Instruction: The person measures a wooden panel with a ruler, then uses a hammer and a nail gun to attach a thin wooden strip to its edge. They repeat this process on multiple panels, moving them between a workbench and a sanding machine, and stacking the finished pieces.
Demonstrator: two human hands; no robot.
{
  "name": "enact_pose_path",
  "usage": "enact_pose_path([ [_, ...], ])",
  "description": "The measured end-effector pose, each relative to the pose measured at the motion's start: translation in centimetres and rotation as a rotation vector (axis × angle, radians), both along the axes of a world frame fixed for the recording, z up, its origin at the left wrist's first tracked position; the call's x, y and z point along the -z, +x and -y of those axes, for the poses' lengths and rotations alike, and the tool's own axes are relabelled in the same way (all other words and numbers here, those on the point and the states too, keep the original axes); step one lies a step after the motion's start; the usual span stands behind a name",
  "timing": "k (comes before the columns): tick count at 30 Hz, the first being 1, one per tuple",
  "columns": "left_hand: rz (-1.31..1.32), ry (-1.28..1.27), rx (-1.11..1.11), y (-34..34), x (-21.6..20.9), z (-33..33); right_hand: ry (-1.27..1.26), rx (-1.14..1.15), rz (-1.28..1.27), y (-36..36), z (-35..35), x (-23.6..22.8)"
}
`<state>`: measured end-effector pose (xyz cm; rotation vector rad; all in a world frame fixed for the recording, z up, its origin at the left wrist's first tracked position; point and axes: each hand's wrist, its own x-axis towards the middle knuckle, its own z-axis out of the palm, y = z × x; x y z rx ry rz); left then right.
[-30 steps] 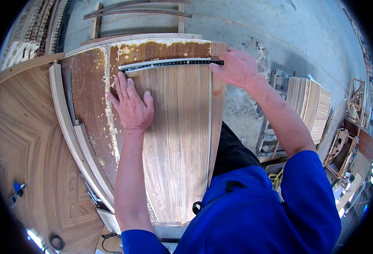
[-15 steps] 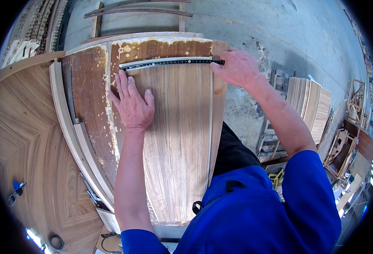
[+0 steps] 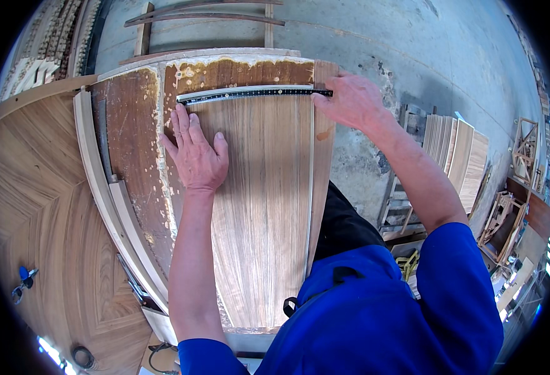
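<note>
A sheet of wood veneer [image 3: 259, 187] with straight grain lies on the workbench top [image 3: 131, 112], which is worn and spotted with glue. Across its far end rests a ruler [image 3: 250, 94], black with a pale metal edge. Flat on the veneer's far left corner is my left hand [image 3: 199, 161], fingers stretched out, their tips just short of the ruler's left end. My right hand [image 3: 353, 100] is closed round the ruler's right end, thumb on the near side and fingers on the far side. A narrow light strip [image 3: 310, 181] runs along the veneer's right side.
Left of the bench stands a large panel [image 3: 56, 219] with angled grain, sunglasses [image 3: 24, 284] lying on it. Long wooden strips [image 3: 100, 187] line the bench's left side. Stacked veneer sheets [image 3: 453, 150] stand on the right, and a wooden rack [image 3: 206, 15] sits beyond the bench.
</note>
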<state>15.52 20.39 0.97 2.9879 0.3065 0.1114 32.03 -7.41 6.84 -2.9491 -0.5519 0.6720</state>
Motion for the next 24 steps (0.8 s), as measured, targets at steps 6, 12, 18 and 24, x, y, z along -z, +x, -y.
enact_pose_path([
  [6, 0.0, 0.003, -0.001, 0.1, -0.1, 0.1, 0.089, -0.03, 0.111, -0.2, 0.5, 1.1],
  [12, -0.008, 0.001, -0.008, 0.0, 0.0, 0.1, 0.084, -0.02, 0.122, -0.3, 0.5, 1.2],
  [18, 0.004, 0.0, -0.008, 0.0, -0.1, 0.1, 0.014, 0.001, 0.003, -0.1, 0.0, -0.2],
  [24, 0.031, -0.02, -0.011, 0.0, 0.1, 0.1, 0.021, 0.009, 0.008, -0.1, 0.1, 0.0],
])
